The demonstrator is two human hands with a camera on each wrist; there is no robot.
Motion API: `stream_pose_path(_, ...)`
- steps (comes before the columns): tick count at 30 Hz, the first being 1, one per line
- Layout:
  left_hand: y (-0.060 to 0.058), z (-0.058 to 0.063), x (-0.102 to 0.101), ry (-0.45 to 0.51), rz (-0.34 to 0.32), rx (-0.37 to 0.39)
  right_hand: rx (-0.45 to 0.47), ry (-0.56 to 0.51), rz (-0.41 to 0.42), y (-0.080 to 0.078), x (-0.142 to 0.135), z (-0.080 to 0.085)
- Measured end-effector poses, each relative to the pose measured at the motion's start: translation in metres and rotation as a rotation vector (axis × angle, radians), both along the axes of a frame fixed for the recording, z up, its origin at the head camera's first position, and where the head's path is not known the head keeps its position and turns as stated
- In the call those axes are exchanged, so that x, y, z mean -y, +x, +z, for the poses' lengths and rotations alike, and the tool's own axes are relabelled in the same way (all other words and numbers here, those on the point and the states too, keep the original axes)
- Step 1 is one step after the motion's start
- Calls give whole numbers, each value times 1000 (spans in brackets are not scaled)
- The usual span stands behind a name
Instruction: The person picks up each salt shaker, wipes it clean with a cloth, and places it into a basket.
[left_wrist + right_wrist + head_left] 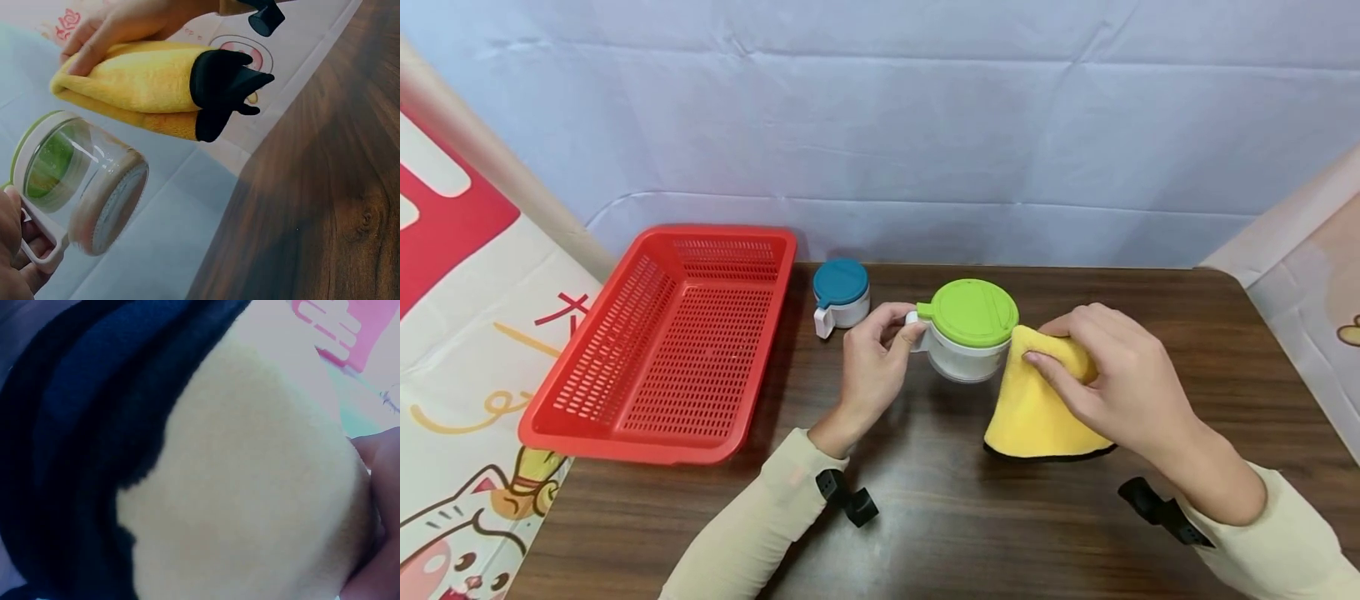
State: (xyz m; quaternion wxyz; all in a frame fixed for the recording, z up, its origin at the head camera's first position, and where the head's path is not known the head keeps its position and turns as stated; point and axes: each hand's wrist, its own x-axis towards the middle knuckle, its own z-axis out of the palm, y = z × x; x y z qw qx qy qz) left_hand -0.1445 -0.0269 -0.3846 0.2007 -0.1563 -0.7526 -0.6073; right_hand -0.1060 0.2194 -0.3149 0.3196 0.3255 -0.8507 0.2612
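Observation:
A glass seasoning jar (967, 360) with a green lid (973, 312) and a white handle is held up over the table by my left hand (877, 358), which pinches the handle. In the left wrist view the clear jar (103, 187) tilts, its base facing the table side. My right hand (1112, 375) grips a folded yellow cloth (1045, 400) with black edging, close beside the jar's right side. The cloth hangs down from the fingers. In the right wrist view the cloth (250, 469) fills most of the picture and hides the jar.
A red plastic basket (760, 350) stands on the left of the brown wooden table (925, 533). Between it and my left hand is a smaller jar (852, 312) with a blue lid (841, 282). A pale cloth backdrop (910, 133) hangs behind the table.

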Motion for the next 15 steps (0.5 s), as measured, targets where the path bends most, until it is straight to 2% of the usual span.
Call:
stream_pose_path(8, 0, -2, -4, 3, -19, -8, 16, 45, 68, 4, 33, 2)
stream_pose_path(15, -1, -5, -7, 0, -21, -14, -36, 77, 79, -1, 59, 1)
